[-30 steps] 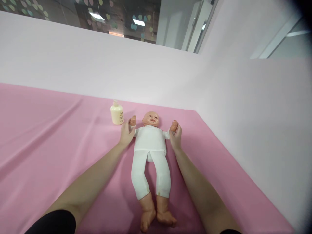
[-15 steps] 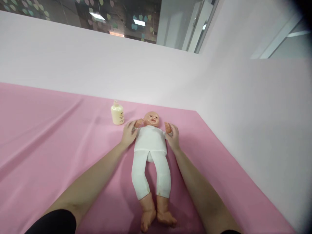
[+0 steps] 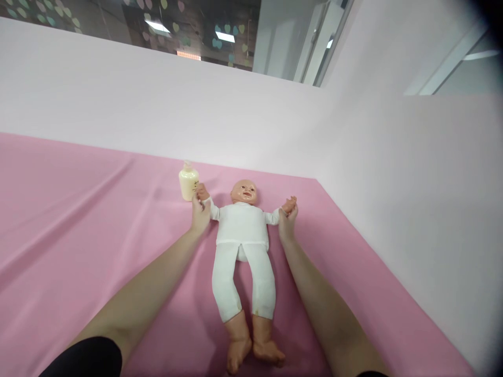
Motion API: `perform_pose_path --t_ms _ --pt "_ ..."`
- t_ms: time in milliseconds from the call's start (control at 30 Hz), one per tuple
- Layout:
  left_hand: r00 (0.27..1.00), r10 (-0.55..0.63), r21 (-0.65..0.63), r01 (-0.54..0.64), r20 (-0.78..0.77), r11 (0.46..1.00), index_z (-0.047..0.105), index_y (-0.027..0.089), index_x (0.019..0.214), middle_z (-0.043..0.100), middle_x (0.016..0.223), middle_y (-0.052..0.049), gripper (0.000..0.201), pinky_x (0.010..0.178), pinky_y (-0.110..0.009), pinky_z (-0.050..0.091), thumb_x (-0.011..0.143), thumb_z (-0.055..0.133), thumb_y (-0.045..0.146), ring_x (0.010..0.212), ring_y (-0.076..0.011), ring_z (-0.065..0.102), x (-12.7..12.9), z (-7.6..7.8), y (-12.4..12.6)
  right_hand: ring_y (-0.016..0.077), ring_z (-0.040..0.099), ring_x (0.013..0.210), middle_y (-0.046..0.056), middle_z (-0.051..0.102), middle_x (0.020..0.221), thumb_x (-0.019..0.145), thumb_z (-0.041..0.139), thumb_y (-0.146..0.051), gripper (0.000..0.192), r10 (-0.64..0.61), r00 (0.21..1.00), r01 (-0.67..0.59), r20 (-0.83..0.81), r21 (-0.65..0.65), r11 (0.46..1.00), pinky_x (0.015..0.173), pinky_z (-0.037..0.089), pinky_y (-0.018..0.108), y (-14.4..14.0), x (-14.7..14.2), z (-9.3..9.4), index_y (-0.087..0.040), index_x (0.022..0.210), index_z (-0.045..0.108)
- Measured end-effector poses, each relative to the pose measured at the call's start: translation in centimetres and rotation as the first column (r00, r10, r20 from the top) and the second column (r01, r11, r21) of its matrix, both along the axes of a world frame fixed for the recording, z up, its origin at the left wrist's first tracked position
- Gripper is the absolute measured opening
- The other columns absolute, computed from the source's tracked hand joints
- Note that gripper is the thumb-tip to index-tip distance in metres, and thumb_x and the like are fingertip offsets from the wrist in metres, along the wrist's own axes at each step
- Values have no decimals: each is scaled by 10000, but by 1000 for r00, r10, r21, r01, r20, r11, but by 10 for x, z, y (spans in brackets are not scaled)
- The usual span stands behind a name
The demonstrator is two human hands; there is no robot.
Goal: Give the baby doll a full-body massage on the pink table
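A baby doll (image 3: 242, 225) with a white cloth body lies on its back, head away from me and feet towards me. Both its arms are stretched out sideways. My left hand (image 3: 200, 214) is closed round the doll's forearm on the left, close to its wrist. On the other side my right hand (image 3: 287, 222) grips the doll's other arm at the wrist, the thumb on the near side. Parts of my fingers are hidden behind the doll's arms.
A pump bottle (image 3: 187, 183) of pale yellow liquid stands just beyond my left hand. Pink cloth (image 3: 118, 225) with some folds covers the surface. White walls (image 3: 157, 99) rise at the back and right, with a window (image 3: 196, 31) above.
The doll's arms have swung outwards from beside its head and body, my hands moving apart with them. The doll's body, legs and the bottle stay put.
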State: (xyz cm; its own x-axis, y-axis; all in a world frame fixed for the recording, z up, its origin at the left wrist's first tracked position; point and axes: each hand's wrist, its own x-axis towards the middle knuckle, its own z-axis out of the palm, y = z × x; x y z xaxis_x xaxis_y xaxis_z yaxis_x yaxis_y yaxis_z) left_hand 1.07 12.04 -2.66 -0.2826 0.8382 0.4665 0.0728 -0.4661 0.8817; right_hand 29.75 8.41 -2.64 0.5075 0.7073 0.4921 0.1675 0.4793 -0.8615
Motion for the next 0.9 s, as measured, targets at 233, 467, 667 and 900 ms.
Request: perform_pose_path --t_ms 233,467,667,900 --pt "981 90 -133 -68 170 989 321 268 1275 467 1289 -99 464 996 -377 424 847 501 266 1166 -193 498 -7 -4 9 198 395 1286 98 358 1416 788 469 -270 598 -110 979 93 -172 -106 990 1065 345 434 3 9 -3 -225 1355 284" --pt "894 -88 137 164 -439 977 360 231 1323 463 1289 -104 458 1052 -428 349 877 457 269 1210 -215 432 12 10 -18 204 414 1254 94 453 1342 834 456 -193 518 53 883 -118 466 110 987 1068 328 427 -19 -21 19 -213 1345 370" --pt "707 -129 112 284 -695 952 465 223 1250 509 1227 -90 380 1050 -452 340 873 427 199 1170 -223 443 19 13 -24 223 484 1145 61 556 1210 797 442 -124 499 143 648 -203 748 -12 979 1028 369 444 -20 -27 13 -256 1277 480" --pt "987 -51 63 62 -155 996 298 254 1353 419 1354 -98 509 1043 -395 372 875 469 278 1232 -200 436 8 8 -11 182 348 1318 91 356 1432 841 471 -248 583 92 961 -110 261 57 992 1104 275 409 -13 -17 12 -222 1387 269"
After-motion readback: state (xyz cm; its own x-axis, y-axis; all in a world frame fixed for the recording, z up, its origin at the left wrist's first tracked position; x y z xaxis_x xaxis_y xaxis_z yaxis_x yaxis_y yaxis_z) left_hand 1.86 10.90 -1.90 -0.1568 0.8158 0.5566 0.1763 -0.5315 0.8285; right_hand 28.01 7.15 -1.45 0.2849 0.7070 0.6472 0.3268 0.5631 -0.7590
